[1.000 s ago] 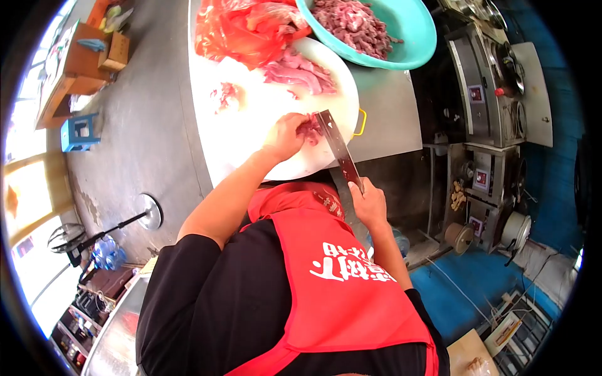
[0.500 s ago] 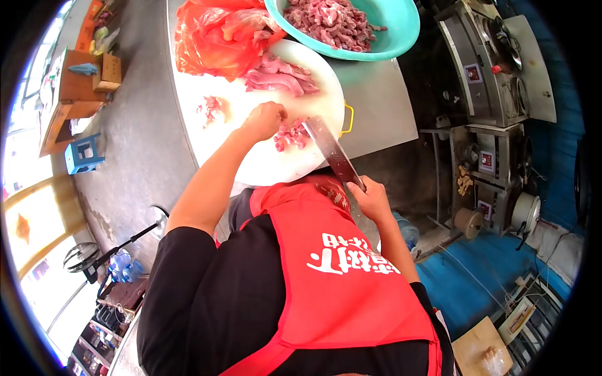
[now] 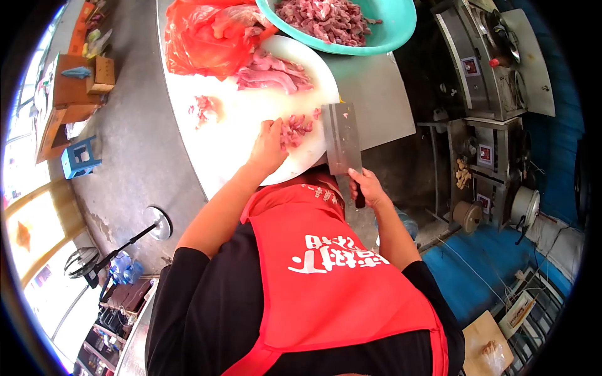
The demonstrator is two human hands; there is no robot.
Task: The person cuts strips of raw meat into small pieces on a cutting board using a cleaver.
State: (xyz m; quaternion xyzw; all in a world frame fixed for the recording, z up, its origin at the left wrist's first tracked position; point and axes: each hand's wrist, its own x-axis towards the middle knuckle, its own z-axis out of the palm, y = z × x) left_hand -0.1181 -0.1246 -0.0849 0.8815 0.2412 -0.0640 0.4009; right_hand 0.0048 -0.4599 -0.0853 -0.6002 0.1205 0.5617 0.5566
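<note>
My right hand [image 3: 370, 187] grips the dark handle of a cleaver [image 3: 342, 139]. Its broad blade is turned flat toward the camera, over the right edge of a round white cutting board [image 3: 320, 75]. On the board, the bunched fingers of my left hand [image 3: 268, 149] press against a small heap of cut meat pieces [image 3: 296, 130]; the fingertips are partly hidden. Behind the heap lie longer raw meat strips [image 3: 269, 76]. A small clump of meat scraps [image 3: 204, 110] sits to the left.
A red plastic bag [image 3: 207, 44] with meat is at the board's far left. Beyond the board stands a turquoise basin [image 3: 370, 45] of cut meat. Metal kitchen equipment [image 3: 467, 62] is on the right; a blue stool [image 3: 80, 156] stands on the floor at left.
The cleaver has swung from a slant beside the meat to upright at the board's right edge, its flat side now showing. My left hand has shifted nearer me, against the cut pieces.
</note>
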